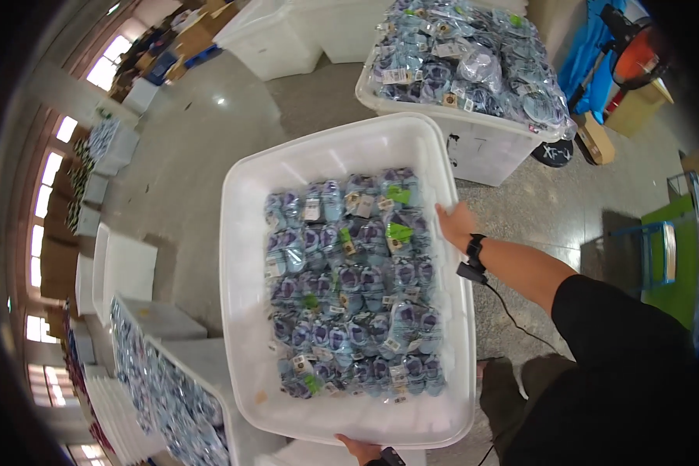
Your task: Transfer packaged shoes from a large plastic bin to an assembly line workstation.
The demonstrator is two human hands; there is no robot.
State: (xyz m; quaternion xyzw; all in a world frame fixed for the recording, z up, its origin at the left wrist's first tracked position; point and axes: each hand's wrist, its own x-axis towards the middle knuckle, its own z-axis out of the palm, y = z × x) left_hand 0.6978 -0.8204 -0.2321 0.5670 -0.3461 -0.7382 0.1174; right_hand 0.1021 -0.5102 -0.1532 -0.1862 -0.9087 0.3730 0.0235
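A large white plastic tub (248,373) is in front of me, its rounded rim toward me. Several rows of pale blue and purple footwear (349,287) lie in it, bagged in clear plastic with white, tan and green tags. My right hand (456,225), with a black band on its wrist, is closed round the tub's right rim. At the lower edge of the view, my left hand (359,449) grips the near rim, its fingers partly hidden. What the tub rests on is hidden beneath it.
Another white tub (489,147), heaped with similar bagged footwear (474,62), stands at the far right. More filled tubs (179,318) are at the left. An orange-and-black fan (637,58) and a green-and-blue stand (668,248) are at the right. A cable (512,314) hangs by my right wrist.
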